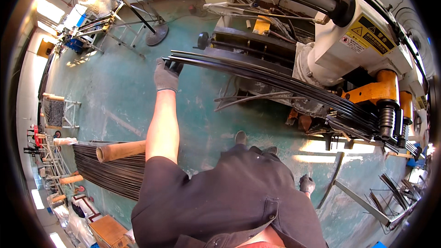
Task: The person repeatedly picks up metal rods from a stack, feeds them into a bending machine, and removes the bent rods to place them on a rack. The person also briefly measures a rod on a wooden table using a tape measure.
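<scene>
My left hand [166,74], in a grey glove with dark fingertips, reaches forward and grips the left ends of a bundle of long thin black rods [257,74]. The rods run rightward across the front of a machine and pass under its orange arm [374,89], near a coiled spring [386,118]. Low beside my right hip, my right hand [307,184] is gloved too. Its fingers look curled closed, and whatever they may hold is too small to make out.
A white machine column [330,57] with a yellow warning label stands at the right. Behind my left arm lies a stack of dark rods [108,170] with a brown cardboard tube [121,150]. A metal frame [360,197] stands at lower right, a round-based stand [157,35] at far left.
</scene>
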`<state>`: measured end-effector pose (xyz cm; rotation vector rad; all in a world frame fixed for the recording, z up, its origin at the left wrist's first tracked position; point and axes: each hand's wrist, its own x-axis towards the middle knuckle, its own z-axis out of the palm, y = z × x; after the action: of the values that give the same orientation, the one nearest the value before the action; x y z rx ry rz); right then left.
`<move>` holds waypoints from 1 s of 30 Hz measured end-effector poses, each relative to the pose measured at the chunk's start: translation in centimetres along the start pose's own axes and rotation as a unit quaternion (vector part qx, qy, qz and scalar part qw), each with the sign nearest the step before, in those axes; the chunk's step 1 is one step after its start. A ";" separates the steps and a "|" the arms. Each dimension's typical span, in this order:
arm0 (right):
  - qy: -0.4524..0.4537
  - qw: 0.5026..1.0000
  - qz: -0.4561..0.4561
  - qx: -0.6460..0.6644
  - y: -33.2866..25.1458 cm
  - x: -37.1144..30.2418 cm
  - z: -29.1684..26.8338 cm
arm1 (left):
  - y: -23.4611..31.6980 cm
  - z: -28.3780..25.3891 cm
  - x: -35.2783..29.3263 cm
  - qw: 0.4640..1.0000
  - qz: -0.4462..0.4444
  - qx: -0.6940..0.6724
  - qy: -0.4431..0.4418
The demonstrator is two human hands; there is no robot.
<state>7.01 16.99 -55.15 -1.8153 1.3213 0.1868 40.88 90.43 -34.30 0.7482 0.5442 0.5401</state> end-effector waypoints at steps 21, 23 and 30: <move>-0.029 0.971 -0.095 -0.217 -5.1 -3.1 0.9 | 0.4 0.1 0.3 0.973 -0.078 0.079 -0.203; -0.038 0.960 -0.054 -0.273 -4.6 -3.2 0.5 | 1.2 -0.3 0.1 0.961 -0.089 0.126 -0.228; -0.038 0.971 -0.023 -0.237 -4.1 0.0 0.4 | 1.5 0.8 -0.7 0.956 -0.109 0.201 -0.185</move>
<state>10.56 17.57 -53.15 -2.2053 1.2506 0.5824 40.48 90.53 -32.51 1.1316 0.3808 0.0716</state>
